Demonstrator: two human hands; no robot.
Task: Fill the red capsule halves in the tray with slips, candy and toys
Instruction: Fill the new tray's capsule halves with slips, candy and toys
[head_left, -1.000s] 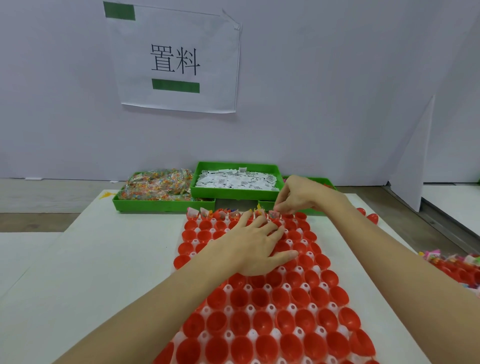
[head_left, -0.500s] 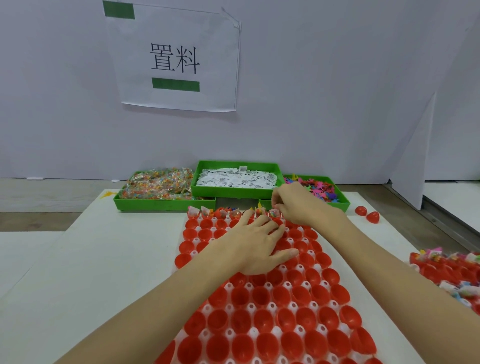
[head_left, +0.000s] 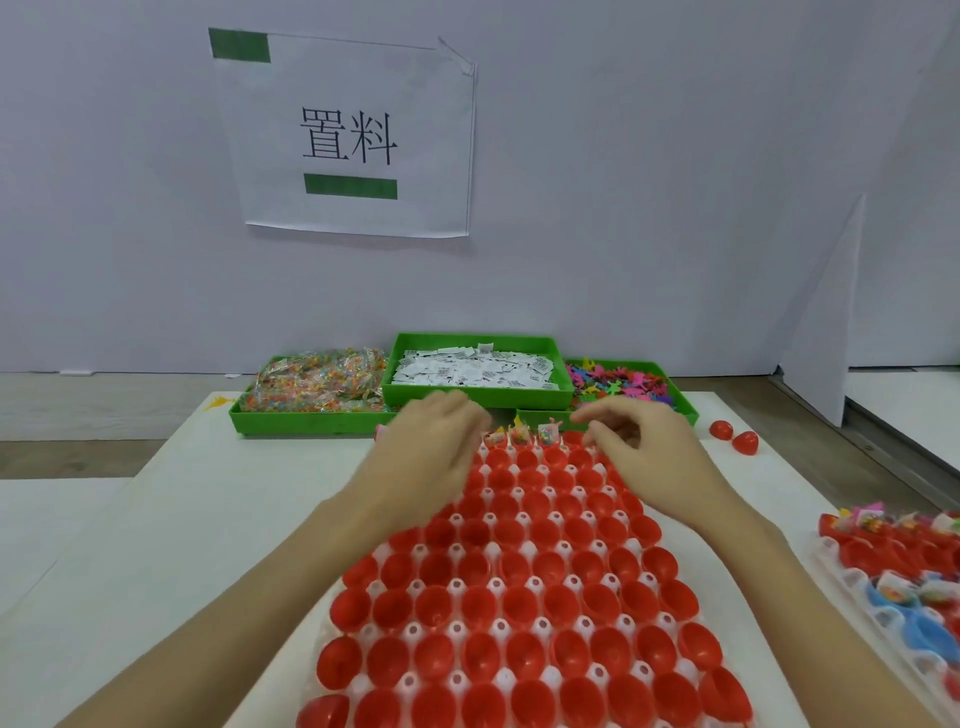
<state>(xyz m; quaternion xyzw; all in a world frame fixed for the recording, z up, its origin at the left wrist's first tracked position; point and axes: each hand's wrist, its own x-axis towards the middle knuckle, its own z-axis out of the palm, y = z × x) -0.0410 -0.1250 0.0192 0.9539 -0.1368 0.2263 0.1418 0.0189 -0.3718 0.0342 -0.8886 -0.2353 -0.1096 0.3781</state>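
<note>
On the white table (head_left: 156, 519), a white tray (head_left: 501, 675) holds rows of red capsule halves (head_left: 519, 608); only the far row shows fillings. Left hand (head_left: 426, 447) hovers over the tray's far left part, fingers loosely bent, holding nothing visible. Right hand (head_left: 639, 441) hovers over the far right part, fingers curled; contents cannot be told. Beyond: green bins of candy (head_left: 317, 384), slips (head_left: 475, 369), toys (head_left: 618, 382).

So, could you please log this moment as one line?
left hand: open, over tray | right hand: open, empty | far row: partly filled
</note>
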